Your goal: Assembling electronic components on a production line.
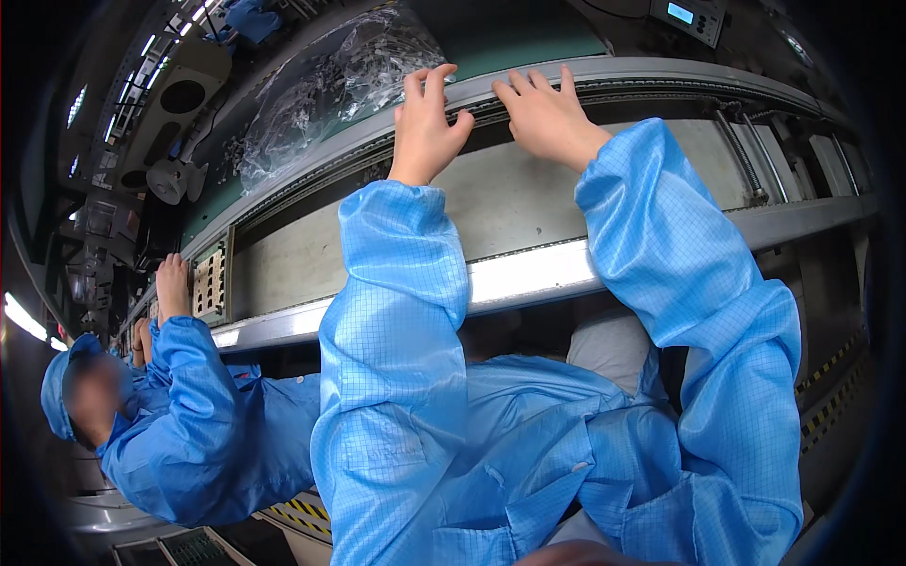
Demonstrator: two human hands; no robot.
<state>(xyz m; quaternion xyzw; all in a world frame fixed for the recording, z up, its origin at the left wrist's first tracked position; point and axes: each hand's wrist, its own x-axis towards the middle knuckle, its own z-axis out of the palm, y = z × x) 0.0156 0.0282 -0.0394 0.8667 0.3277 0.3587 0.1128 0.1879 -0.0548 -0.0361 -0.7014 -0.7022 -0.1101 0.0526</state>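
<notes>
My left hand (428, 130) reaches over the conveyor to its far metal rail (604, 70). Its thumb is apart from the slightly bent fingers, and nothing shows in its grasp. To its right, my right hand (550, 120) has its fingers spread, with their tips at the same rail; it holds nothing either. Whether the fingertips press on the rail cannot be told. Below both hands runs the conveyor's pale flat bed (514, 203). Clear plastic bags (354, 80) lie crumpled on the green bench top just beyond my left hand.
A bright near rail (528, 275) crosses under my forearms. At the left, a co-worker's hand (173, 286) is beside a fixture tray with small dark parts (209, 283). Metal rods (755, 151) span the conveyor's right end. A device with a lit display (687, 17) stands beyond.
</notes>
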